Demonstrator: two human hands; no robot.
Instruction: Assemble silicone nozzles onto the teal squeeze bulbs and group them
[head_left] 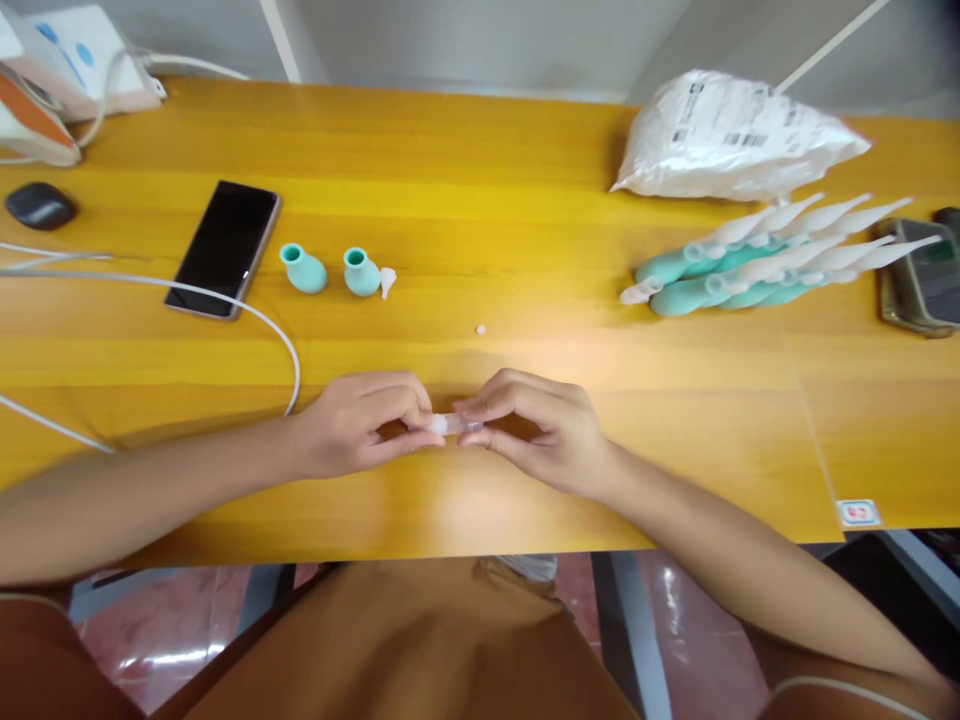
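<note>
At frame centre, left hand [360,425] and right hand [536,430], fingertips closed, pinch one small clear tip [452,424]; best kept axially aligned, gripped lightly.

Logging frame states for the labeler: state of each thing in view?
Left hand: pinching small clear plastic tip.
Right hand: pinching the same tip.
Two teal rubber bulbs: upright, tipless.
Small white loose tip: lying beside the right bulb.
Pile of teal bulbs with clear tips: assembled, lying down.
Black smartphone: screen dark.
White plastic bag: lying flat.
</note>
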